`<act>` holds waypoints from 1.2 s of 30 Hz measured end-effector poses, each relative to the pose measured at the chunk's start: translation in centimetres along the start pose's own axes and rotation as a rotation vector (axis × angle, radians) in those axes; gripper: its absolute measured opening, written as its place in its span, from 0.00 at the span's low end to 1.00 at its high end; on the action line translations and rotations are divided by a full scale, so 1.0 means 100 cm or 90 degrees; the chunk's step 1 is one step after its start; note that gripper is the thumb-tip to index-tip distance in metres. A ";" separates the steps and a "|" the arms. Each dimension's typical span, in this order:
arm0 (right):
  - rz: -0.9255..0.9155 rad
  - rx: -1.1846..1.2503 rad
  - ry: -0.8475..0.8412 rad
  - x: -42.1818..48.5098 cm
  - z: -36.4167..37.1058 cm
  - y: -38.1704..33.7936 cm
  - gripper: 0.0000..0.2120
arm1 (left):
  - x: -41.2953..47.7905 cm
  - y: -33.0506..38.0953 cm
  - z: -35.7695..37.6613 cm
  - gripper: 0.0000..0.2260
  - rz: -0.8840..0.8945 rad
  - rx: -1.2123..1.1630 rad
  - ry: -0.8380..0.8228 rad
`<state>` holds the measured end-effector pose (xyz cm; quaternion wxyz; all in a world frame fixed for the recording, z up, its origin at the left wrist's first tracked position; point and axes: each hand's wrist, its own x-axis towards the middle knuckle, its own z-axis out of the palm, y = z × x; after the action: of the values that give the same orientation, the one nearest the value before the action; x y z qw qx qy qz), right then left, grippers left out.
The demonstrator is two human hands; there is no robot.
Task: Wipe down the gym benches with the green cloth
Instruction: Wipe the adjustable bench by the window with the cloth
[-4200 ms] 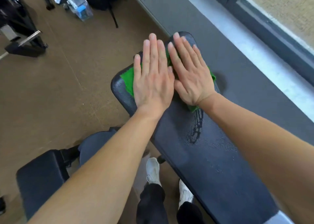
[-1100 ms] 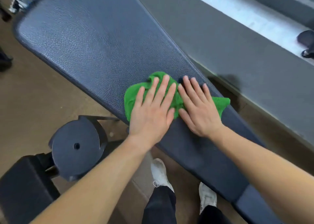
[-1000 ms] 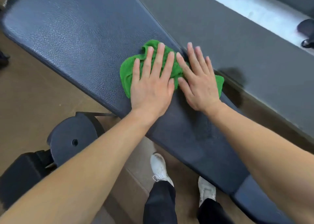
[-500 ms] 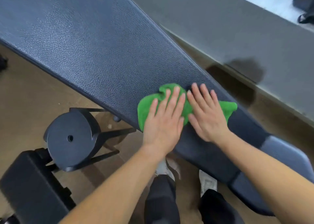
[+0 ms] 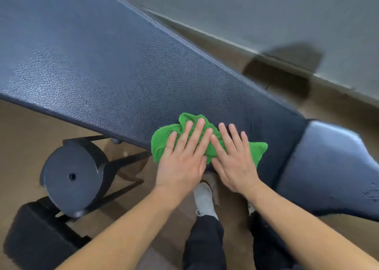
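Note:
A crumpled green cloth (image 5: 162, 140) lies on the near lower edge of the long dark padded bench back (image 5: 114, 72). My left hand (image 5: 182, 159) presses flat on the cloth's left part, fingers spread. Beside it, my right hand (image 5: 235, 157) lies flat on the cloth's right part. Both palms hang over the pad's near edge. The seat pad (image 5: 332, 167) joins the back pad just right of my hands.
A round black foam roller (image 5: 71, 177) on the bench frame sits at lower left, with another dark pad (image 5: 34, 241) below it. My white shoes (image 5: 204, 200) and dark trousers stand on the brown floor under the bench. A grey ledge (image 5: 266, 23) runs along the far side.
Both hands slid the cloth up the back pad and then back down to its lower near edge by the seat joint. The view has moved closer to the bench.

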<state>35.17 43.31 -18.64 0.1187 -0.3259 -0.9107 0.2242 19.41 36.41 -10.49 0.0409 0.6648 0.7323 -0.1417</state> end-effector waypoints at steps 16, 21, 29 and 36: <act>0.461 0.146 0.142 -0.004 0.009 -0.011 0.32 | 0.078 0.015 -0.017 0.27 0.289 0.104 -0.005; 0.419 0.147 0.128 -0.029 0.018 -0.006 0.33 | 0.073 0.033 -0.011 0.27 0.309 0.137 -0.043; 0.601 0.207 0.236 0.001 -0.008 0.149 0.29 | 0.214 0.152 0.003 0.27 0.326 0.088 -0.032; 0.563 0.186 0.156 -0.063 0.025 0.011 0.32 | 0.088 0.087 0.002 0.21 0.432 0.073 -0.088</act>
<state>39.69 39.15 -21.82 0.1632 -0.6860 -0.6232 0.3383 26.98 45.51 -14.24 0.0979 0.8602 0.4563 -0.2054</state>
